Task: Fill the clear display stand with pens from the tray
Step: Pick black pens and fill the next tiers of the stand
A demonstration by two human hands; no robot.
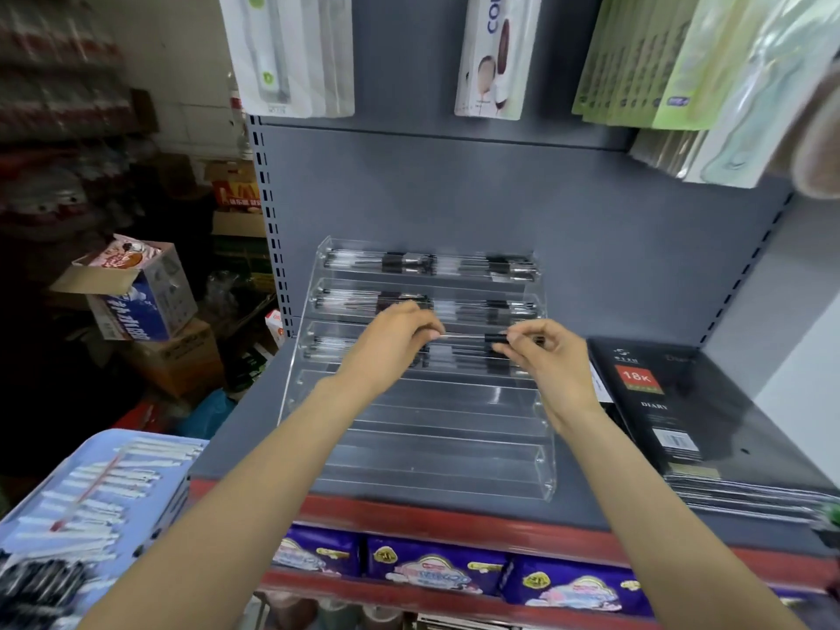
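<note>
Pen placement is being carried out at the third tier from the far end of the clear display stand, which is standing on the grey shelf. One pen is being held level, lengthwise along the tier, apparently so that it can be lowered flat onto the pens already lying there.

The pen is being supported at both ends. Its left end is being pinched by the curled fingers of the left hand. Its right, dark end is being pinched between thumb and forefinger of the right hand, with the remaining fingers loosely curled. Neither hand is open; both are closed on the same pen.

The two far tiers are being shown as stocked across their width, and the third tier is partly stocked. The near tiers are being shown without pens, so the task is judged to be roughly half done.

Further pens are lying in rows on the pale blue tray at the near left, well apart from the stand. Black diary packs are stacked just beside the stand on its right.
</note>
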